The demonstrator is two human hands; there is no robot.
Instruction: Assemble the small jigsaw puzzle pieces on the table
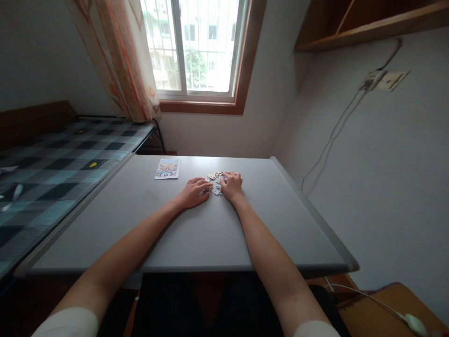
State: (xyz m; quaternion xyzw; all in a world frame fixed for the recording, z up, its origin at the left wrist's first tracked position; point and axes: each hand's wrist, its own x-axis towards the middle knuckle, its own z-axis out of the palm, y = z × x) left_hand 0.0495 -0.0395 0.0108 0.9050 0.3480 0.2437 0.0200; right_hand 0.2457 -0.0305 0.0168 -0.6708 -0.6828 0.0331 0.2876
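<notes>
Well left of the heap of puzzle pieces (214, 176), a mattress (70, 152) shows checked cloth in dark and pale squares. Nearer the heap, on its left, a flat rectangular picture card (167, 169) lies on the smooth white tabletop (210, 234). Your left hand (194, 193) rests at the heap's left edge, thumb spread from gently bent fingers, touching pieces; whether one is caught beneath it, I can't tell. The heap itself sits on the tabletop between your hands: small, thin pieces with knobbed, notched outlines, loosely scattered. Your right hand (233, 186) cups the heap's right edge, thumb apart from the curled fingers, whose tips are too hidden to show any piece under them. Well right of the heap, a thin cord (329, 140) hangs down the pale wall (379, 178).
</notes>
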